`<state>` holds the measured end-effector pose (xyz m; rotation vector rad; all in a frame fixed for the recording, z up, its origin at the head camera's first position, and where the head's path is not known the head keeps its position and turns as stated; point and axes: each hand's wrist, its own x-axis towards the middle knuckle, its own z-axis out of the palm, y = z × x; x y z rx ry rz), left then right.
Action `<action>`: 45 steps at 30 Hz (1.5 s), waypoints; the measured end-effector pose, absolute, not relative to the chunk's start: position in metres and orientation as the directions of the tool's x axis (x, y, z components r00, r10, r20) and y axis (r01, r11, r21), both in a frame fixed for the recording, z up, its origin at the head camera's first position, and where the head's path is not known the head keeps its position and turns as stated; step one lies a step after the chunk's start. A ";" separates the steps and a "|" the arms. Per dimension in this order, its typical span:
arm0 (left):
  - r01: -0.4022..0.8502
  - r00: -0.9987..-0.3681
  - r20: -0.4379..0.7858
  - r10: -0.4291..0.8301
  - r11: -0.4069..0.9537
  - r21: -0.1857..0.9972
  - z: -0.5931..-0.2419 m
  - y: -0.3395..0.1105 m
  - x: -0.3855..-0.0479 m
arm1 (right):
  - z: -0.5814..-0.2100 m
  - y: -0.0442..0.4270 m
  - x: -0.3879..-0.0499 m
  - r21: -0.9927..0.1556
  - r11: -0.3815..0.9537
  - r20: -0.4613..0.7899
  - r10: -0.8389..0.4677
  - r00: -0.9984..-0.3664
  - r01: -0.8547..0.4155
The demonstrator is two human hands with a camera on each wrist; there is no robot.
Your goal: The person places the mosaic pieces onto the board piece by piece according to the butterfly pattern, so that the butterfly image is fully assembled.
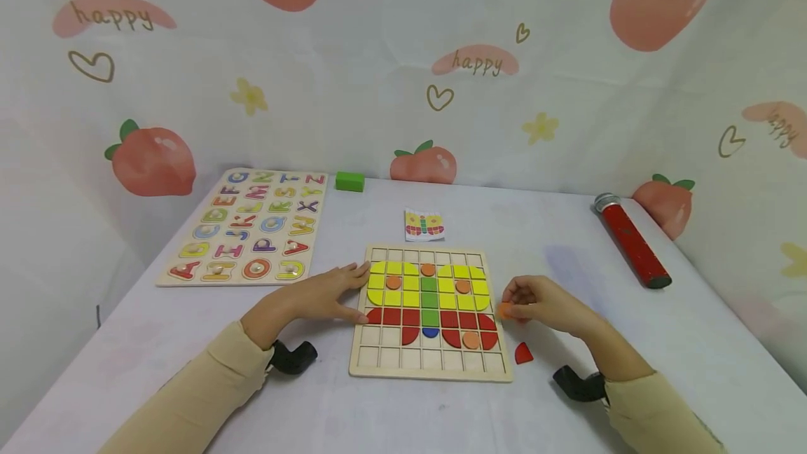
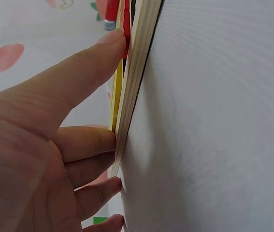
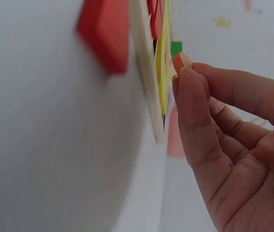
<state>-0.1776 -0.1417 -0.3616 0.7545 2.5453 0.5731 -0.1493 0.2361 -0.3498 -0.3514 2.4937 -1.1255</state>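
A wooden grid board [image 1: 391,357] lies on the table, with yellow, red and green pieces forming a butterfly. My left hand [image 1: 324,294] rests at its left side; in the left wrist view the thumb and fingertips touch the board's edge [image 2: 136,63]. To the right of the board, my right hand [image 1: 545,305] pinches a small orange disc [image 3: 179,62] between thumb and index finger. Orange discs sit on the wings and at the top, one of them [image 1: 471,340] on the lower right. A blue piece [image 1: 431,333] ends the green column [image 1: 429,300].
A loose red quarter-round piece [image 1: 523,354] lies beside the board's right edge. Behind the board is a picture card [image 1: 424,225] of a butterfly. An alphabet puzzle [image 1: 252,230] and a green block [image 1: 349,181] stand back left; a red microphone [image 1: 633,244] lies far right.
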 end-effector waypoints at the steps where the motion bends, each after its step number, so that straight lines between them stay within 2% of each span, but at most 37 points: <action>1: 0.410 -0.762 -0.277 0.585 0.768 0.492 -0.362 -0.142 -0.178 | -0.349 0.232 -0.151 -0.762 0.644 -0.239 -0.386 -0.891 -0.074; 7: 0.405 -0.761 -0.283 0.583 0.769 0.495 -0.362 -0.142 -0.178 | -0.345 0.200 -0.161 -0.782 0.615 -0.254 -0.454 -0.854 -0.095; 14: 0.398 -0.766 -0.286 0.575 0.775 0.491 -0.361 -0.142 -0.177 | -0.337 0.165 -0.169 -0.814 0.550 -0.206 -0.572 -0.794 -0.185; 23: 0.391 -0.766 -0.295 0.571 0.778 0.491 -0.362 -0.143 -0.178 | -0.336 0.124 -0.174 -0.819 0.526 -0.210 -0.649 -0.731 -0.231; 34: 0.422 -0.747 -0.288 0.599 0.762 0.491 -0.358 -0.144 -0.178 | -0.345 0.084 -0.173 -0.813 0.531 -0.285 -0.720 -0.633 -0.238; 45: 0.414 -0.754 -0.286 0.592 0.766 0.491 -0.359 -0.143 -0.177 | -0.354 0.076 -0.170 -0.697 0.622 -0.275 -0.692 -0.668 -0.357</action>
